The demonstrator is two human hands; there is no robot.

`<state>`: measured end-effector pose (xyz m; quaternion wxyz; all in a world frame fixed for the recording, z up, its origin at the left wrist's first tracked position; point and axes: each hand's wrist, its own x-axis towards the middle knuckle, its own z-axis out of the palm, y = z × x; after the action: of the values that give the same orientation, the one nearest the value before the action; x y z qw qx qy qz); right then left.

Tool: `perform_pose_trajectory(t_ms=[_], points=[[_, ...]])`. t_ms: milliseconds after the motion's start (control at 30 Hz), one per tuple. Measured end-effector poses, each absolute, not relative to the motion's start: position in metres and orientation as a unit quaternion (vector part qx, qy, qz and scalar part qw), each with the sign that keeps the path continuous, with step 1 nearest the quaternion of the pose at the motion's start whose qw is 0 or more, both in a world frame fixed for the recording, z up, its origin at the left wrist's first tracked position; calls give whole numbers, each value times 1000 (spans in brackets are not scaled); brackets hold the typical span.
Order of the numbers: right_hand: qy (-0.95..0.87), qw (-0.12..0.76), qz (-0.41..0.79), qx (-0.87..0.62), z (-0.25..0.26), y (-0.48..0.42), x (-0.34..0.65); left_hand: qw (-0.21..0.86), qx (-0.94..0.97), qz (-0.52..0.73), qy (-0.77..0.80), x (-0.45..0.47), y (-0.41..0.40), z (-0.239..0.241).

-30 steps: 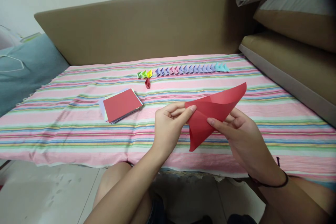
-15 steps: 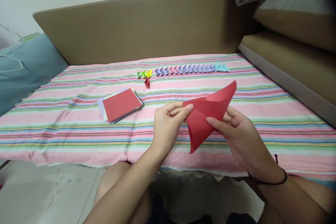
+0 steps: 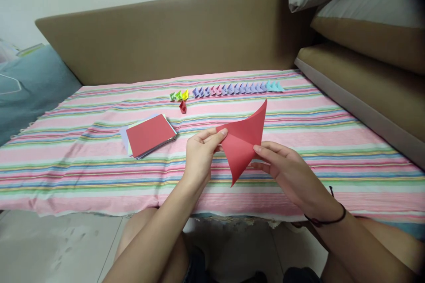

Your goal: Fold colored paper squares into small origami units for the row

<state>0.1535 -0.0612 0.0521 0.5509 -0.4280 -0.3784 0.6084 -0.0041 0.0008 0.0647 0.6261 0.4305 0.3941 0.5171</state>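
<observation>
A red sheet of folded paper point(image 3: 241, 143) is held up in front of me, its corners pointing up to the right and down. My left hand point(image 3: 203, 148) pinches its left corner between thumb and fingers. At the right edge, my right hand point(image 3: 282, 163) grips the paper with thumb in front; some fingers are behind it. A stack of coloured paper point(image 3: 151, 135), red on top, lies on the striped cloth to the left. Beyond it sits a small red folded paper piece point(image 3: 183, 107).
A row of several small folded paper pieces point(image 3: 232, 89) in purple, pink and blue runs along the striped cloth point(image 3: 99, 159). Green and yellow ones point(image 3: 179, 95) stand left of it. A brown backrest point(image 3: 166, 35) rises behind; cushions point(image 3: 365, 79) are piled at the right.
The red paper and both hands have shifted left. The paper's upper flap now lies closer together, and my right hand has moved to its right edge.
</observation>
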Motion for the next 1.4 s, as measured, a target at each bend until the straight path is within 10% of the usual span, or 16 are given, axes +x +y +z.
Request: perform_pose_trajectory(t_ms=[1400], points=[[-360, 569, 545, -500, 34, -53, 154, 600, 463, 499, 420, -6, 9, 57]])
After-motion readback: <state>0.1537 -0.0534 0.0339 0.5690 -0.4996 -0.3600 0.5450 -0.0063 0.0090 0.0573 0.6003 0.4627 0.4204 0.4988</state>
